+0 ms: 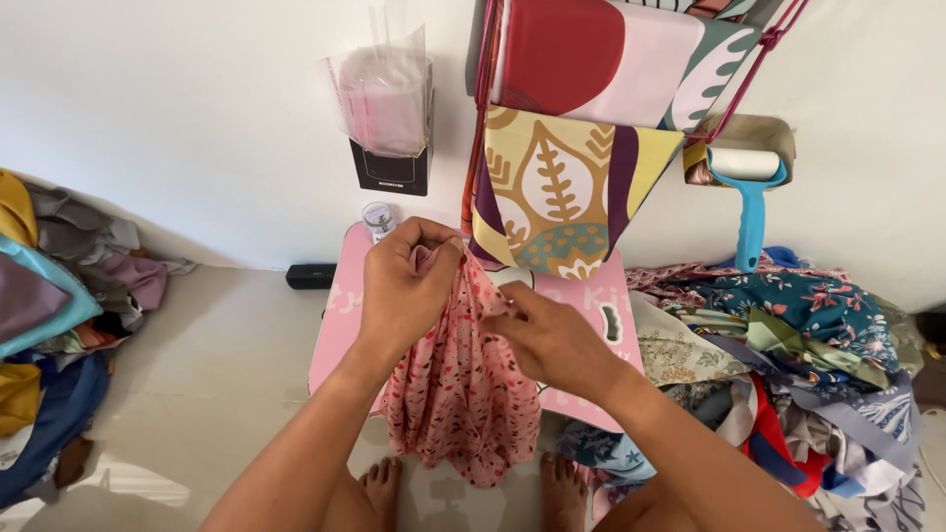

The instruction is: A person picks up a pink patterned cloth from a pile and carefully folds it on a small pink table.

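While the left hand (409,286) bunches the top edge of a pink patterned cloth (461,379) in a closed grip, the right hand (552,335) pinches the same cloth just beside it, at about three o'clock from the left. The cloth hangs down from both hands over the front of a small pink tabletop (335,325), and its lower hem falls toward the person's bare feet (382,485) at six o'clock. At twelve o'clock, bold printed fabrics (562,187) hang on the white wall. At two o'clock a blue-handled lint roller (749,197) hangs on the wall. Heaps of mixed fabric lie on the floor at nine o'clock (49,325) and at four o'clock (788,345).
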